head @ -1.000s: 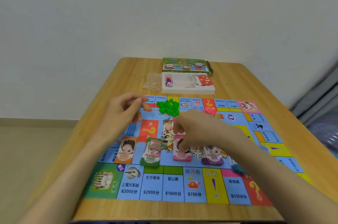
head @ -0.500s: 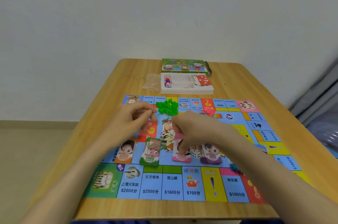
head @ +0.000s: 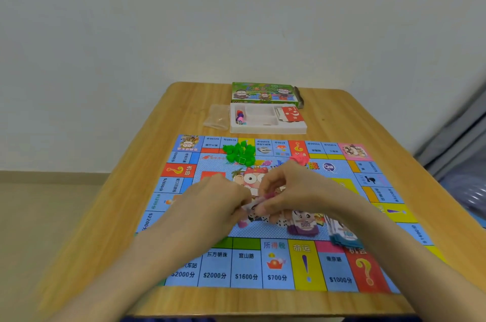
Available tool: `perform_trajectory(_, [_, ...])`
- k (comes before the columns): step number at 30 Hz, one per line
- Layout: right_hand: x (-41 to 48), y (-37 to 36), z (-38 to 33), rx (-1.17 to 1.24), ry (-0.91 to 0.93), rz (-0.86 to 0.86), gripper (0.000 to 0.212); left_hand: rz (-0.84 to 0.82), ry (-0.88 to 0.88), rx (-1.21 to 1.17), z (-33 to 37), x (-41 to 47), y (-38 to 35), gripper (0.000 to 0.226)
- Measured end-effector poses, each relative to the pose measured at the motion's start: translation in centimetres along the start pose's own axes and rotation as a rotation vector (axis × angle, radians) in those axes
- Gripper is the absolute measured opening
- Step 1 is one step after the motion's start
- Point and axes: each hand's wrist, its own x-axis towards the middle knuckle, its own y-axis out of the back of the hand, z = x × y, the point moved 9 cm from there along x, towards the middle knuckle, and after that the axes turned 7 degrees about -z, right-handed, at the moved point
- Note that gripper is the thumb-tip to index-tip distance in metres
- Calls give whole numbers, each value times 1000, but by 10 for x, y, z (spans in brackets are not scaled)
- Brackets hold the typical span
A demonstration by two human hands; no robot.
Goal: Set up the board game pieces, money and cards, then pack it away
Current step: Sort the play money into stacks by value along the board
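Over the board (head: pixel 276 266), banknotes (head: pixel 259 200) between both hands (head: pixel 221 206) (head: pixel 297 192)

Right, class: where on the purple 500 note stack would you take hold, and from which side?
The purple 500 note stack lies flat, lengthwise toward the person; a die crowds its left, teal notes its right. So probably take its near short end from the person's side, pinched top and bottom.

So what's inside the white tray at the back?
In the white tray, little coloured pawns sit in the left slot and red question-mark cards in the right one. Anything under those cards is covered, so I can't tell.
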Motion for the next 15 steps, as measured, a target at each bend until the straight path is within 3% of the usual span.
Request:
perform_trajectory(7, [1, -3, 5, -119, -30, -11, 6, 32, 27, 126, 11, -1, -9, 14])
perform_trajectory(12, [-1, 13, -3, -82, 31, 76, 6, 57, 84, -290, -7, -4, -8, 7])
perform_trajectory(15, [-1, 9, -3, -54, -1, 7, 8, 19, 81, -534, -13, -10, -8, 14])
